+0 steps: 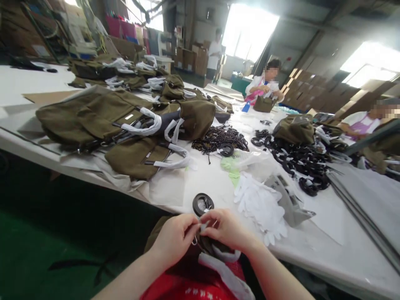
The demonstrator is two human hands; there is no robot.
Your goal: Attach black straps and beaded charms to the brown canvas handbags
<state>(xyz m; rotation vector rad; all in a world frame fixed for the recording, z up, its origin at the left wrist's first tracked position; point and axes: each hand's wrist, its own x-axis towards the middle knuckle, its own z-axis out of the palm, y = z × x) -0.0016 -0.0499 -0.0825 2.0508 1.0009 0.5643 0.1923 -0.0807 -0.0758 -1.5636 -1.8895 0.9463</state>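
- Red cloth with white printing (193, 287) lies nearest, below your wrists.
- White-topped work table (200, 183) spreads out ahead of you.
- Olive-green fabric bags with white-wrapped handles (90, 121) are heaped on its left side.
- Against the table's near edge, at your lap, is the olive-green bag with pale-wrapped handles (154, 233) that you hold.
- Coiled black straps (300, 166) form a heap on the right.
- White flat pieces (259, 200) are piled right of your hands.
- Your left hand (178, 235) pinches the bag beside a small metal ring (194, 240); your right hand (226, 227) grips its upper part.
- Single coiled black strap (196, 205) lies just beyond your fingertips.
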